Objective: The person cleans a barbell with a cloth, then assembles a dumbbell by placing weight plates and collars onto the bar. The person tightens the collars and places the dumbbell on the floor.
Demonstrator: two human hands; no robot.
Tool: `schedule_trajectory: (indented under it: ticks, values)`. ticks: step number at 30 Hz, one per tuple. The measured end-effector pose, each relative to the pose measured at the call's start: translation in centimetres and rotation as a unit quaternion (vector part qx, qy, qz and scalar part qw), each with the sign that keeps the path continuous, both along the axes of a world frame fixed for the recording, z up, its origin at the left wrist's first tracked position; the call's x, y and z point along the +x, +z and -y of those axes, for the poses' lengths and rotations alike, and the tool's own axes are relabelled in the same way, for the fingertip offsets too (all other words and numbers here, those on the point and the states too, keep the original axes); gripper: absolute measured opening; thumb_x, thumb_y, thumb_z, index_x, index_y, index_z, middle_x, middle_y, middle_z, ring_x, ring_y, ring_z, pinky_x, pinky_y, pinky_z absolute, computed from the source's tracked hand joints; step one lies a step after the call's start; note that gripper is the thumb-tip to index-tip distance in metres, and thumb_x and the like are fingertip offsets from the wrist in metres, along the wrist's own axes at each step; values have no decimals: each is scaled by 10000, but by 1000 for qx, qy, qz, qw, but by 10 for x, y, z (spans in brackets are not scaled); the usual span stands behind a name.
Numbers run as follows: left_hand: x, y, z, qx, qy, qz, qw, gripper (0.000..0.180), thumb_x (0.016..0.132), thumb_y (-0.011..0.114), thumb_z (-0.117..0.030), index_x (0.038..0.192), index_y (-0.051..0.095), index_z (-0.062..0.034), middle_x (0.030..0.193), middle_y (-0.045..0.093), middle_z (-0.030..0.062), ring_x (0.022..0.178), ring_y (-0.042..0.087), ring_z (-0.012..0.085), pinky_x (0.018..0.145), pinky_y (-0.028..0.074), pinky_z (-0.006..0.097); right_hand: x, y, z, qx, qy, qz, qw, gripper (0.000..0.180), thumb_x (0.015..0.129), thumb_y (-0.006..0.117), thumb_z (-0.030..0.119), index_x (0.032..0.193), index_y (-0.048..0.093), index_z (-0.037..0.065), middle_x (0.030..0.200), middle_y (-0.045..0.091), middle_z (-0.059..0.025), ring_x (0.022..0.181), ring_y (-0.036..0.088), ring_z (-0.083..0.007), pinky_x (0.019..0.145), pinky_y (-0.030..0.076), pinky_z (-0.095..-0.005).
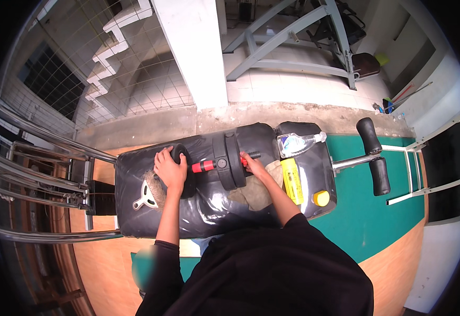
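Observation:
A dumbbell with black plates and a red-and-black grip [203, 166] lies across a black padded bench [203, 208]. My left hand [170, 168] is pressed over the black plate [189, 181] at its left end, fingers curled on it. The fingers of my right hand [253, 165] close around a red collar [244, 161] on the threaded bar end, beside the right-hand plates [228, 160]. Below my right wrist lies a beige cloth [257, 194]. Next to my left forearm is a bristle brush with a white handle [144, 197].
On the bench's right part lie a clear bottle [299, 144], a yellow package [292, 181] and a yellow-capped item [321, 198]. Padded rollers [379, 175] stick out beyond it. Chrome rails [56, 235] stand at left, a grey metal frame [293, 64] at the back.

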State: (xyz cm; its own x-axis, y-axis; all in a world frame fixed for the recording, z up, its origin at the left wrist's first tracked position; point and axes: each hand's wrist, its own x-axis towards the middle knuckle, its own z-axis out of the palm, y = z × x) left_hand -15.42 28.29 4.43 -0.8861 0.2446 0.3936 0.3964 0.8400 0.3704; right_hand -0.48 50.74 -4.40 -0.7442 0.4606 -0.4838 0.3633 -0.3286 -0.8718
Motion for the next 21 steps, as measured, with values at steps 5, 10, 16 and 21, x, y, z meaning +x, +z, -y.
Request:
schedule_trajectory:
  ticks: [5,10,16,21]
  values:
    - [7,4,2,2,1,-1,1000,435,737,641,-283,1124,545,-110,1158,517,86,1205,398,313,969,308,480,3,-3,2,31,-10,2,999,490,751,615,595,735,601,105,609,463,40,545,414,-71,546,357,-234]
    - [10,5,2,-1,3,8,1000,440,739,640,-281,1132,539,-111,1170,512,91,1211,393,317,974,305,482,4,-2,5,34,-27,-29,999,453,776,615,565,693,580,122,582,452,53,514,410,-63,510,348,-223]
    - [5,-4,3,-1,-4,-23,1000,451,741,639,-282,1148,535,-118,1191,512,89,1219,393,322,987,298,478,25,-5,-7,54,30,-26,998,495,813,613,528,869,538,42,703,512,14,569,473,-73,488,385,-239]
    - [3,-4,4,0,1,-19,1000,448,742,638,-284,1145,538,-116,1179,521,88,1215,400,324,988,300,475,61,30,-11,561,-16,-56,826,577,709,735,204,1148,419,5,1030,494,-119,911,512,-251,782,436,-344]
